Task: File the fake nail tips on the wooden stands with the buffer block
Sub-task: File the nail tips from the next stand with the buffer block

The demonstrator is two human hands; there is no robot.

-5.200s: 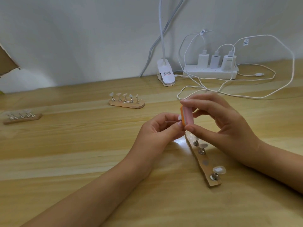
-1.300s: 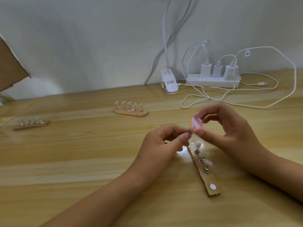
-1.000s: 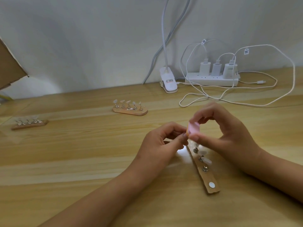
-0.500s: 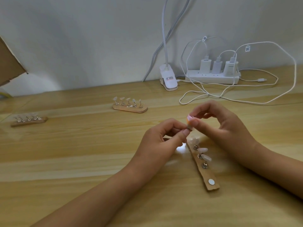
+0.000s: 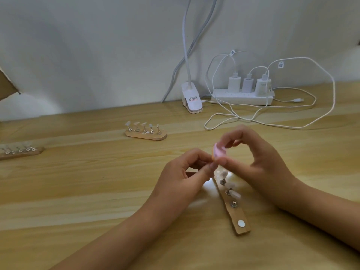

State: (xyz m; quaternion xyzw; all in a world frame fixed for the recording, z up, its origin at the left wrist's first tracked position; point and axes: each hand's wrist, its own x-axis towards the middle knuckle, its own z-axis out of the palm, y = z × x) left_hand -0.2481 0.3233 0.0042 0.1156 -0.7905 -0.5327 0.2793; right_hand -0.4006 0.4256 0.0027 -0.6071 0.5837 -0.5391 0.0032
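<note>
- We are pinching the pink buffer block point(image 5: 219, 153) between the thumb and forefinger of our right hand point(image 5: 259, 164).
- Our left hand point(image 5: 183, 178) is pinching a small item, hidden by its fingertips, against the block's lower edge.
- The nearest wooden stand point(image 5: 231, 209) is lying on the table point(image 5: 78, 191) just below both hands, carrying three nail tips point(image 5: 224, 174).
</note>
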